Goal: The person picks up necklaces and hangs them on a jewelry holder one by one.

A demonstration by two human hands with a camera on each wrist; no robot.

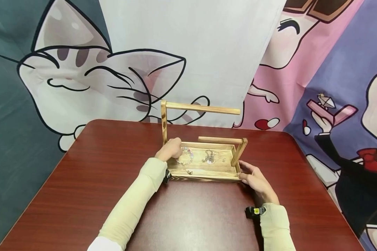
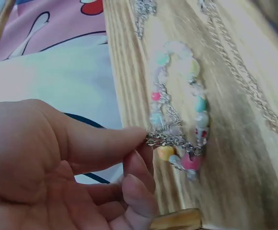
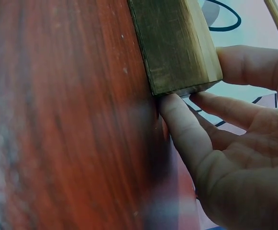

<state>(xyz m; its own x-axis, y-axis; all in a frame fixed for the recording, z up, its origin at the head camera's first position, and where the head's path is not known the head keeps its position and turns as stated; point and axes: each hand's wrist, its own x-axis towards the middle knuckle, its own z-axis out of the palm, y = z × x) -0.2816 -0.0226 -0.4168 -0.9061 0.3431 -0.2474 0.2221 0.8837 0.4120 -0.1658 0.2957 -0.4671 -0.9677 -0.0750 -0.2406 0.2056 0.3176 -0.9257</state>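
A wooden jewelry stand (image 1: 204,172) with a shallow tray and two horizontal bars sits on the table. At the tray's left end, my left hand (image 1: 170,150) pinches the silver chain of a pastel beaded bracelet (image 2: 200,103) between thumb and fingers. The bracelet's bead loop lies on the tray floor. My right hand (image 1: 254,179) holds the tray's right front corner, its thumb and fingers against the wood (image 3: 177,43). A tangled silver chain (image 1: 209,157) lies right of the bracelet, and a thin necklace (image 1: 189,172) lies along the front.
The tall bar (image 1: 202,108) rises at the left back, and a lower bar (image 1: 220,139) extends from the right post (image 1: 238,153). The reddish-brown table (image 1: 113,150) surrounds the stand. A cartoon-printed cloth (image 1: 194,42) hangs behind the table.
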